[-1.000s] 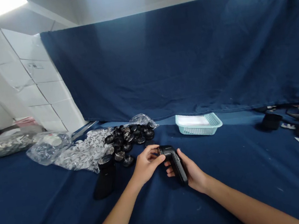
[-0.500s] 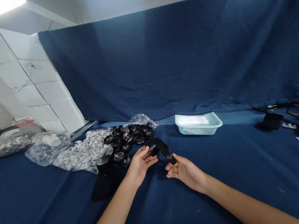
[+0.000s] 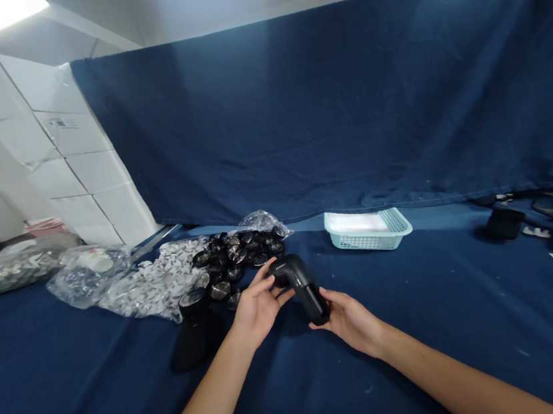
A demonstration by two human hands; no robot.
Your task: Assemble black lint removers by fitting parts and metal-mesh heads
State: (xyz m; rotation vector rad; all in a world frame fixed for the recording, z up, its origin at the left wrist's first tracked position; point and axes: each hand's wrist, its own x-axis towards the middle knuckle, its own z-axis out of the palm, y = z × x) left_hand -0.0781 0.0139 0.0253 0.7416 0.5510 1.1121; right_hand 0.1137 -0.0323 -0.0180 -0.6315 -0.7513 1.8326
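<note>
Between my two hands, above the blue cloth, is a glossy black L-shaped device (image 3: 297,278) with a rounded bend and a tube-like lower end. My left hand (image 3: 257,307) grips its upper left end, with thumb on top and fingers beneath. Its lower right end is pinched by my right hand (image 3: 343,319). Left of my left hand stands a black item with a round glossy top (image 3: 193,300); its lower part is dark and hard to make out. A heap of round black caps (image 3: 234,249) lies just beyond my left hand.
Small grey-white plastic parts (image 3: 165,281) are heaped on clear plastic by the caps. A pale green basket (image 3: 366,241) holding something white stands at the back. White boxes (image 3: 95,169) are stacked at left, and dark items (image 3: 503,225) lie at right. A blue curtain (image 3: 325,113) hangs behind.
The black device has been turned in my hands, so its broad, glossy, rounded side now shows instead of a narrower side. Both hands stay in nearly the same place.
</note>
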